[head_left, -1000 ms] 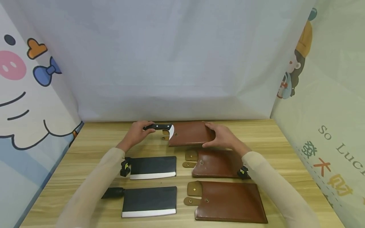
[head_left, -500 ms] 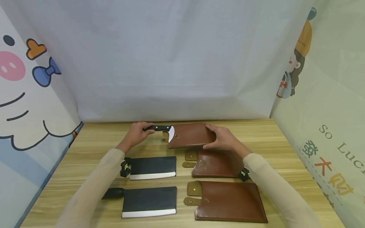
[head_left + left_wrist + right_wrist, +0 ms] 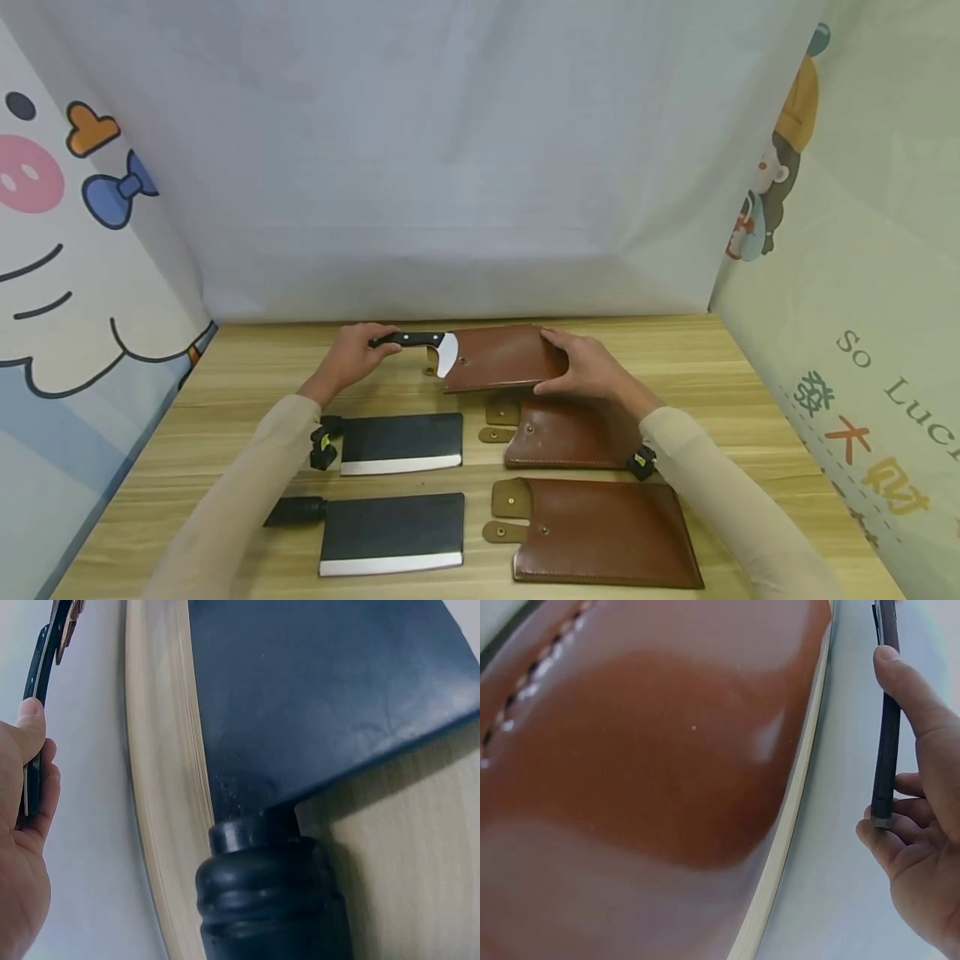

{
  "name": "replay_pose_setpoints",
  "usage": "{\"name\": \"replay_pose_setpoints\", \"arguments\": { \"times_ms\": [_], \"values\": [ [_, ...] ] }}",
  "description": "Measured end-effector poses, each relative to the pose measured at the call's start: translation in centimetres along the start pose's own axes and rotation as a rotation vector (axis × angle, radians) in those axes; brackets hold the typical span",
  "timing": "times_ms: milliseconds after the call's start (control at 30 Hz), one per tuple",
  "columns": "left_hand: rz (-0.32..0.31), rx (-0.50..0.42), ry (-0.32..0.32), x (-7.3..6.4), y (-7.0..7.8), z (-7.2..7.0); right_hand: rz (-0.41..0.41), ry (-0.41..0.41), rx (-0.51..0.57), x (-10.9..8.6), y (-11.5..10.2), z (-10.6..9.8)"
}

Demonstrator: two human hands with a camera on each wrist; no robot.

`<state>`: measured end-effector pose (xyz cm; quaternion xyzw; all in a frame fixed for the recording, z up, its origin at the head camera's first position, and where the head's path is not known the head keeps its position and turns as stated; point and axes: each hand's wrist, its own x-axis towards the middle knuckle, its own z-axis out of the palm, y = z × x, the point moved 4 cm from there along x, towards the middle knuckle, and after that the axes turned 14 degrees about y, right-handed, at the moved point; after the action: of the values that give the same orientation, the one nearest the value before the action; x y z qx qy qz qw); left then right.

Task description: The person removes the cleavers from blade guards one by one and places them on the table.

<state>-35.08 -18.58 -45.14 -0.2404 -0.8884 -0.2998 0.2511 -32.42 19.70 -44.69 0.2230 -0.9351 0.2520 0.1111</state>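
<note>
At the back of the table, my left hand [image 3: 356,355] pinches the black handle of a cleaver [image 3: 447,354]. Most of its blade is inside a brown leather sheath [image 3: 506,357]; a curved strip of bright steel shows at the sheath's mouth. My right hand [image 3: 588,363] grips the closed right end of that sheath, thumb below and fingers above. In the left wrist view, thumb and fingers close round the handle [image 3: 35,712]. The right wrist view shows the sheath edge-on [image 3: 887,742] between thumb and fingers. The sheath appears raised off the table.
Two dark-bladed cleavers lie on the left, one behind [image 3: 402,442] and one in front [image 3: 393,533]. To their right lie two more brown sheaths, one behind [image 3: 573,433] and one in front [image 3: 607,533], with tan straps. A white cloth [image 3: 457,167] hangs behind the wooden table [image 3: 217,367].
The cleaver's handle and my left hand have shifted slightly left, and more steel shows at the sheath's mouth. The sheath's near edge sits slightly lower; my right hand keeps its grip.
</note>
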Motion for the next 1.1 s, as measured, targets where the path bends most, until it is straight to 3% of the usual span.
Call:
{"name": "replay_pose_setpoints", "arguments": {
  "times_ms": [500,1100],
  "values": [
    [-0.051,-0.008,-0.014,-1.2,-1.1,-1.7,0.006,0.002,0.004,-0.8,0.3,-0.6],
    [-0.063,-0.019,0.009,-2.1,-1.7,-3.1,0.046,-0.008,0.008,-2.3,1.8,-2.3]
  ]
}}
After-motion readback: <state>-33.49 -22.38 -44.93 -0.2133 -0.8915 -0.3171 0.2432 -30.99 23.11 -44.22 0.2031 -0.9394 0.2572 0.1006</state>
